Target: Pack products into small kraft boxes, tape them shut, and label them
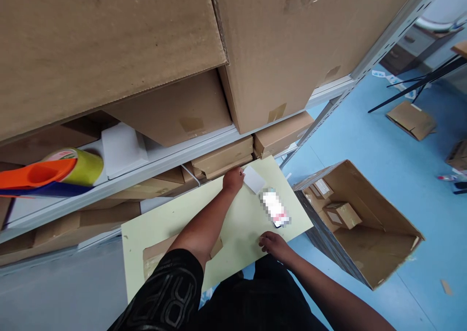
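A pale green board (175, 224) lies flat below the shelf, across my lap. My left hand (232, 180) is closed on the edge of a small white card (254, 179) at the board's far side. My right hand (274, 245) rests with curled fingers on the board's near edge, gripping it. A phone with a lit screen (275, 208) lies on the board between my hands. A brown cardboard piece (156, 257) lies on the board under my left forearm.
A metal shelf (153, 163) carries large cardboard boxes (284, 44), a white block (122, 148) and a tape dispenser with yellow tape (54, 173). An open carton (359, 219) holding small boxes lies on the blue floor at right. Flat cartons (222, 158) sit under the shelf.
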`<act>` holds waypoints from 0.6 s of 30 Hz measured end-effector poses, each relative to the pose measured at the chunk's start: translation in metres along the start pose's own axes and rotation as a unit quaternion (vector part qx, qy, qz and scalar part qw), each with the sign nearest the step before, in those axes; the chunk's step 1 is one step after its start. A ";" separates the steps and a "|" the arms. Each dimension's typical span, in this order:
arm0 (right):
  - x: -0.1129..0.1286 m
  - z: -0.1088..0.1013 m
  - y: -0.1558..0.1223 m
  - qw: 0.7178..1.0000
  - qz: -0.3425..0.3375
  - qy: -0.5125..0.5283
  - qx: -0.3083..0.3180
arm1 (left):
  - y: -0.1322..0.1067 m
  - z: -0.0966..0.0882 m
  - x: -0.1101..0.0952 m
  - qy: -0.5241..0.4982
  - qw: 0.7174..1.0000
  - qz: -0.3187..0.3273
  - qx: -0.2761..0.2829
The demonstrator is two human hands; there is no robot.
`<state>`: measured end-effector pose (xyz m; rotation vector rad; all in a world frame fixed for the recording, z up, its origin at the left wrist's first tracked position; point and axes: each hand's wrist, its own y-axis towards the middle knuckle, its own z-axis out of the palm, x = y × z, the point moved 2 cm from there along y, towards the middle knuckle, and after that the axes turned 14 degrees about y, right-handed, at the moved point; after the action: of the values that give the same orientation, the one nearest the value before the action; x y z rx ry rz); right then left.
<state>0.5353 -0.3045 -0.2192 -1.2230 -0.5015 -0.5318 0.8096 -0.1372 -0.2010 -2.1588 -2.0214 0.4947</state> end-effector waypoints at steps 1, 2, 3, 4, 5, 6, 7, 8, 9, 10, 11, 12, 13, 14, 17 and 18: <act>0.002 0.001 0.000 1.000 0.002 0.002 0.001 | -0.002 -0.003 0.000 0.009 1.000 0.010 -0.004; 0.004 0.002 -0.001 1.000 0.006 0.004 -0.001 | -0.004 -0.006 0.000 0.019 0.999 0.023 -0.010; 0.007 0.002 -0.002 1.000 0.010 0.005 -0.004 | -0.006 -0.010 -0.001 0.029 0.999 0.041 -0.020; 0.010 0.003 -0.003 1.000 0.011 0.007 -0.009 | -0.009 -0.013 -0.002 0.036 0.997 0.063 -0.037; 0.015 0.002 -0.003 1.000 0.011 0.010 -0.014 | -0.013 -0.017 -0.004 0.041 0.994 0.085 -0.059; 0.020 0.002 -0.003 1.000 0.008 0.015 -0.020 | -0.017 -0.020 -0.005 0.043 0.990 0.105 -0.085; 0.027 0.001 -0.003 0.999 0.001 0.021 -0.028 | -0.022 -0.023 -0.008 0.043 0.985 0.125 -0.111; 0.034 -0.001 -0.002 0.999 -0.009 0.031 -0.038 | -0.028 -0.025 -0.010 0.041 0.980 0.143 -0.131; 0.044 -0.003 0.000 0.997 -0.022 0.044 -0.053 | -0.034 -0.025 -0.013 0.034 0.976 0.164 -0.138; 0.055 -0.006 0.003 0.995 -0.040 0.058 -0.074 | -0.041 -0.025 -0.017 0.025 0.972 0.190 -0.136; 0.067 -0.009 0.007 0.991 -0.063 0.070 -0.100 | -0.048 -0.025 -0.021 0.015 0.967 0.221 -0.126; 0.081 -0.012 0.011 0.984 -0.087 0.080 -0.130 | -0.056 -0.024 -0.025 0.004 0.960 0.257 -0.112; 0.096 -0.014 0.016 0.978 -0.112 0.082 -0.158 | -0.064 -0.023 -0.029 -0.007 0.952 0.291 -0.097; 0.110 -0.016 0.021 0.971 -0.133 0.079 -0.182 | -0.071 -0.023 -0.032 -0.017 0.944 0.319 -0.084; 0.144 -0.018 0.039 0.962 -0.153 0.069 -0.214 | -0.086 -0.022 -0.039 -0.039 0.931 0.359 -0.051; 0.151 -0.019 0.044 0.961 -0.152 0.066 -0.221 | -0.089 -0.022 -0.039 -0.047 0.929 0.364 -0.042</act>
<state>0.6819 -0.3281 -0.1627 -1.5307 -0.4740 -1.0223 0.7317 -0.1659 -0.1462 -2.9555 -1.2191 0.6009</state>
